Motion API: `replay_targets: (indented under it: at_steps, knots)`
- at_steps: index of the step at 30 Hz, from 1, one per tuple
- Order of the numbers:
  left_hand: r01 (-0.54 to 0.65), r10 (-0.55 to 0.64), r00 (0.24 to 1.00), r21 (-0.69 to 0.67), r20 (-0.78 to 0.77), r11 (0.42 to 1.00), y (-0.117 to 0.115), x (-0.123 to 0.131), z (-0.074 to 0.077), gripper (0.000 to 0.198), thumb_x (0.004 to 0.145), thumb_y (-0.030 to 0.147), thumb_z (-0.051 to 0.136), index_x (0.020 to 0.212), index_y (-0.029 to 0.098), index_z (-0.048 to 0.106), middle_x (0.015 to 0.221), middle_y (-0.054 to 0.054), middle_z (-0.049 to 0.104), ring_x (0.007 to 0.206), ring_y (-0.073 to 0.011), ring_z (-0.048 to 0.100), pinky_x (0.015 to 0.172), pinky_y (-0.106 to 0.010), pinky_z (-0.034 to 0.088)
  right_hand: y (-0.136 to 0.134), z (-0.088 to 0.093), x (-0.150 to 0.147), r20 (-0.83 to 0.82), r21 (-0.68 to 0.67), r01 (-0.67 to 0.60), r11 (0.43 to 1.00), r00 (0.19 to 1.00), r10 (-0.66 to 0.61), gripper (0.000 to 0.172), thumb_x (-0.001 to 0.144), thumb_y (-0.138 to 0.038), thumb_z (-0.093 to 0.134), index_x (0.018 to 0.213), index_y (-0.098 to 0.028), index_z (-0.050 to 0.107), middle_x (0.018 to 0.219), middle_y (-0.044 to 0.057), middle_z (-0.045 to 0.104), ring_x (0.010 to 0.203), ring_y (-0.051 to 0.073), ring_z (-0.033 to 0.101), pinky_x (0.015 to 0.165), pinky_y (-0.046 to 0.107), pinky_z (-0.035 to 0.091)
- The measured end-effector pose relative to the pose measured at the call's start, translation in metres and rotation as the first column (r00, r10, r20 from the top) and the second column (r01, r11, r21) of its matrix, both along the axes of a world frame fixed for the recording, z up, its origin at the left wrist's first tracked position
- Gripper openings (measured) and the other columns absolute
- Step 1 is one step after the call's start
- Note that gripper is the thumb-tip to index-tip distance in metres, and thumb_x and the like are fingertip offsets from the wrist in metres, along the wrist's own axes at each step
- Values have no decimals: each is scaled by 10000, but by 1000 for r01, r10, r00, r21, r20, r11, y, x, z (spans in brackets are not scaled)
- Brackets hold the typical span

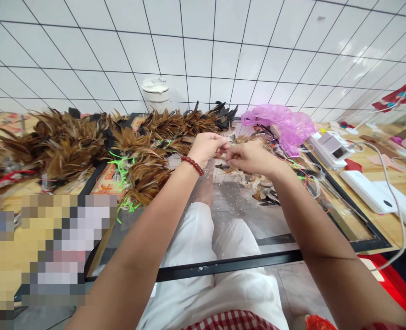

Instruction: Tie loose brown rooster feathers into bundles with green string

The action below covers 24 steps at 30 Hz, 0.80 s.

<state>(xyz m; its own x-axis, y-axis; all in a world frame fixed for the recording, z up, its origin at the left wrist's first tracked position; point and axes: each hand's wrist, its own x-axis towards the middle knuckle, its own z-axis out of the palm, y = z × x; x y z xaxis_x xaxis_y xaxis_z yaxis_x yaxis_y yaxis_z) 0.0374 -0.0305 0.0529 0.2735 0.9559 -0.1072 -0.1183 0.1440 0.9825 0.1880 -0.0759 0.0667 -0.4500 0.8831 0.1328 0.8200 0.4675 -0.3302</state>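
Over the middle of a black-framed glass panel [230, 266], my left hand [208, 147] and my right hand [246, 156] meet with fingertips pinched together. Whatever lies between the fingers is too small or hidden to name. A red bead bracelet [192, 165] circles my left wrist. Just left of my left hand lie brown feather bundles [147, 176] with bright green ties [120, 167]. Loose pale and brown feathers [254, 181] lie beneath and behind my right hand.
More brown feather bundles [61, 146] cover the left side. A pink plastic bag [281, 123] and a white lidded cup [155, 94] stand at the back. White power banks or boxes [368, 191] and a looping white cable [392, 192] lie at the right. A tiled wall rises behind.
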Motion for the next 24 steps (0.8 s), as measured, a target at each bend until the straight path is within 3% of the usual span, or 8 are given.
replay_targets:
  at_steps: [7,12,19,24]
  knots:
    - [54,-51,998,-100,30,993,-3,2,0,102,783,112,661,690,101,620,588,-37,646,543,-115,625,623,-262,527,11,-1,15,-257,239,128,963,964,-65,243,744,-126,528,846,-163,746,798,47,710,728,164,613,689,268,429]
    - [66,-60,996,-83,73,994,-8,2,5,97,790,122,671,713,95,618,610,-40,656,532,-96,611,592,-232,511,16,-9,14,-485,224,177,958,873,-48,294,717,-143,571,976,-146,711,760,31,694,682,156,622,662,280,481]
    - [68,-67,989,1,130,998,-3,0,3,176,746,205,747,691,107,611,545,5,596,467,-68,557,545,-209,489,20,-9,13,-630,245,238,940,776,-32,316,734,-180,609,1042,-179,681,826,32,726,778,172,681,777,323,539]
    - [55,-55,987,4,150,998,-6,-2,10,184,710,216,779,717,104,633,576,-12,631,506,-79,590,591,-220,515,22,-13,11,-690,230,262,937,723,-33,352,766,-208,602,1115,-187,647,868,34,732,837,179,696,829,335,538]
